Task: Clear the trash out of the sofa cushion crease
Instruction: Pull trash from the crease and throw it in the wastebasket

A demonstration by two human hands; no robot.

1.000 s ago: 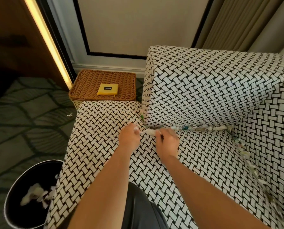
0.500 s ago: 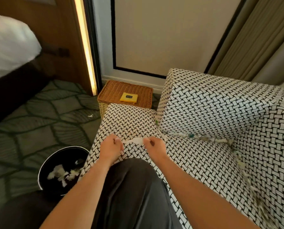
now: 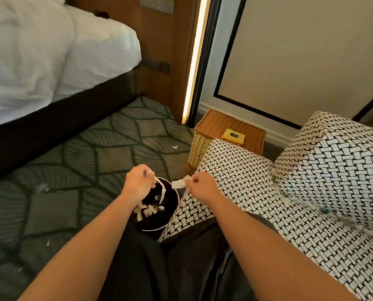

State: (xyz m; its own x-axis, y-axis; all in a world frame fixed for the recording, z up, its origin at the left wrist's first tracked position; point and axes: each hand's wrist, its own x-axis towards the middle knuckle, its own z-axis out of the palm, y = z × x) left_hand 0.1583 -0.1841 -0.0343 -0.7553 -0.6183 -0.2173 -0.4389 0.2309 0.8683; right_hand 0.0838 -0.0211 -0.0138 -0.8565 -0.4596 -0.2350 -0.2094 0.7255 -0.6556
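Left hand (image 3: 138,185): fingers curled, pinching one paper strip (image 3: 162,191) that dangles into the bin (image 3: 171,202).
Right hand (image 3: 202,187): fingers pinching one paper scrap (image 3: 178,183) at the bin's rim.
Bin: one, beside the sofa (image 3: 235,174) edge; open carpet (image 3: 116,153) to its left.
Crease litter (image 3: 323,210): several bits, too blurred to count.

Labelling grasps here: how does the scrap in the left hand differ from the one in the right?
The left hand pinches a thin strip that dangles, curling, into the black bin; the right hand pinches a wide piece that sticks out sideways, flat. The thin strip hangs over the bin's opening; the wide piece sits by its rim. Both are white paper, each in a fingertip grip.
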